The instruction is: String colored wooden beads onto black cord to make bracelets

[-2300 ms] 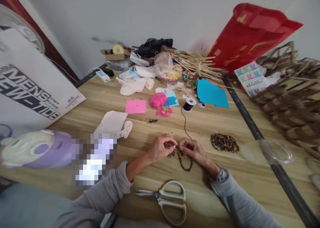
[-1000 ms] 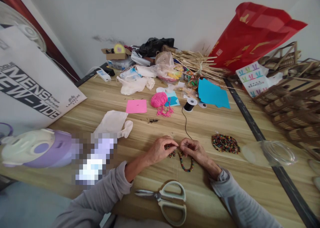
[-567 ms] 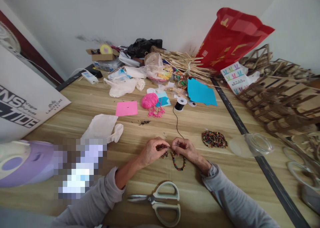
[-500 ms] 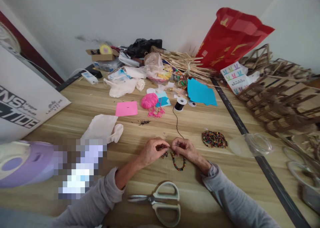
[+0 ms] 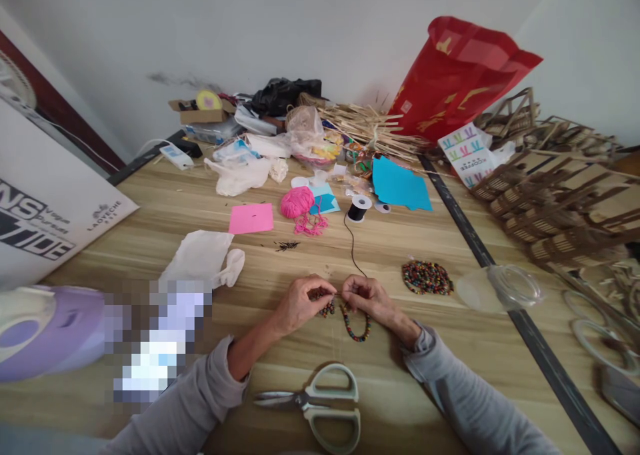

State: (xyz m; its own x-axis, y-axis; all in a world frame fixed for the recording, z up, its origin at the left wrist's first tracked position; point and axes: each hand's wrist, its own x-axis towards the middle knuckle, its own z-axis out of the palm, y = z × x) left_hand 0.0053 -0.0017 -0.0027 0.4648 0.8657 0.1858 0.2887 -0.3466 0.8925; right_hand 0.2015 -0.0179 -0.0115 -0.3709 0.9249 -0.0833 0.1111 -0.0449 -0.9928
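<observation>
A pixelated patch [image 5: 157, 338] near the table's [image 5: 440, 348] left edge hides whatever lies there. The fingertips of the left hand [image 5: 299, 303] and right hand [image 5: 369, 297] cover where they pinch the bead string [image 5: 356, 326]; the single beads are too small to tell apart. The scissors [image 5: 320, 407] are cut off by the bottom edge.

Between my left hand [image 5: 299, 303] and right hand [image 5: 369, 296] hangs a strand of beads [image 5: 356, 327] in mixed red, green, yellow and dark tones, like the speckled bead pile [image 5: 427, 277]. My 2 sleeves [image 5: 200, 402] are plain grey, the thread spool [image 5: 359, 209] black. The yarn ball [image 5: 297, 202] is hot pink, the scissors [image 5: 323, 408] pale grey-green, the table [image 5: 150, 242] streaked light wood.
</observation>
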